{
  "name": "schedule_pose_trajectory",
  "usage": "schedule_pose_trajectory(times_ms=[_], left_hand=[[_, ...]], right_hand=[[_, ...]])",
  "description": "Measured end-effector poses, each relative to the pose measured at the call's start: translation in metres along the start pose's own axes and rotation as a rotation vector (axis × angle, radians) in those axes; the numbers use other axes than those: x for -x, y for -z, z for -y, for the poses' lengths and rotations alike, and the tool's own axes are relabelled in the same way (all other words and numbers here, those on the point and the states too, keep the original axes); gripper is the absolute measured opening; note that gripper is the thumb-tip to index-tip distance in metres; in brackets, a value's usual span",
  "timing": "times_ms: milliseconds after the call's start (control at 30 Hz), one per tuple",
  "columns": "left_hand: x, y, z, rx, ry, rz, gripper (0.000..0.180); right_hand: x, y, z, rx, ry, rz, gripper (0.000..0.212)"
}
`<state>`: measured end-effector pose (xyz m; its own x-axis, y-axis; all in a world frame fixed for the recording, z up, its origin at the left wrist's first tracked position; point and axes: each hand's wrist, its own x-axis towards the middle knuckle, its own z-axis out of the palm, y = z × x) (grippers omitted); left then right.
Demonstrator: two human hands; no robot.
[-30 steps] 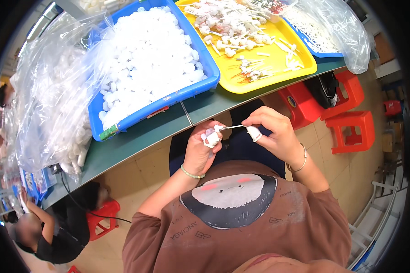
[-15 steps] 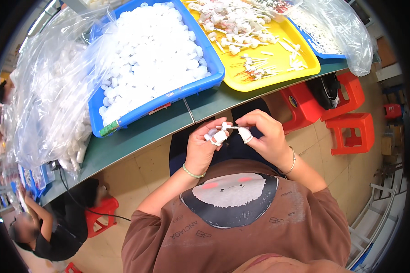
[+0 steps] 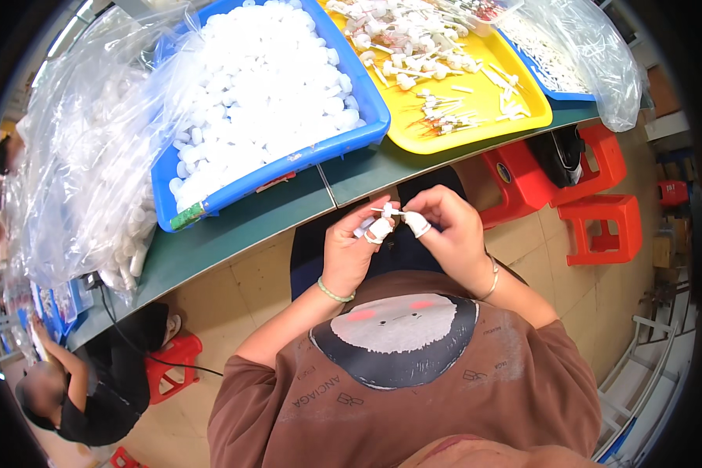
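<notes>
In front of my chest, just off the table edge, my left hand (image 3: 346,256) pinches a small white plastic part with a thin stem (image 3: 388,210). From the other side, the thumb and forefinger of my right hand (image 3: 456,240) close on the stem's right end. Both thumbs wear white wrapping (image 3: 379,231). A rounded white piece, partly hidden, rests among my left fingers. Beyond my hands stand a blue tray (image 3: 295,162) heaped with white round caps and a yellow tray (image 3: 460,143) holding assembled white pieces with thin stems.
Clear plastic bags (image 3: 78,171) of white parts cover the left of the green table (image 3: 234,238). Another blue tray (image 3: 567,96) lies at the far right under a clear bag. Red stools (image 3: 600,226) stand below. At the lower left sits another person (image 3: 101,398).
My right hand has moved slightly left, toward my left hand. Less of the stem shows between my fingers, and part of it now sticks out left of the white part.
</notes>
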<state>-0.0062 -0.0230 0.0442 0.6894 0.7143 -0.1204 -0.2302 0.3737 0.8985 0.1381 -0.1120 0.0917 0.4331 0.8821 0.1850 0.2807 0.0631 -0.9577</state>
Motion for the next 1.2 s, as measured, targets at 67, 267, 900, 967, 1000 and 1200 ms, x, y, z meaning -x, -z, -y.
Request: schedule_pose_trajectory(times_ms=[67, 267, 900, 967, 1000, 1200], left_hand=[[0.001, -0.002, -0.002, -0.043, -0.030, -0.006, 0.035], [0.002, -0.001, -0.001, 0.067, 0.088, 0.026, 0.038], [-0.010, 0.019, 0.018, 0.774, 0.710, 0.063, 0.031], [-0.010, 0.018, 0.020, 0.755, 0.732, 0.098, 0.031], [-0.009, 0.019, 0.021, 0.720, 0.726, 0.111, 0.032], [-0.008, 0.008, 0.000, 0.628, 0.724, 0.083, 0.033]], right_hand=[[-0.005, 0.004, 0.009, 0.373, 0.407, 0.010, 0.023], [-0.023, 0.017, 0.021, 0.420, 0.499, -0.036, 0.024], [-0.143, 0.108, 0.052, 0.728, 0.313, 0.201, 0.021], [-0.141, 0.109, 0.047, 0.758, 0.391, 0.255, 0.021], [-0.143, 0.107, 0.048, 0.779, 0.415, 0.260, 0.021], [-0.149, 0.093, 0.046, 0.796, 0.354, 0.378, 0.021]])
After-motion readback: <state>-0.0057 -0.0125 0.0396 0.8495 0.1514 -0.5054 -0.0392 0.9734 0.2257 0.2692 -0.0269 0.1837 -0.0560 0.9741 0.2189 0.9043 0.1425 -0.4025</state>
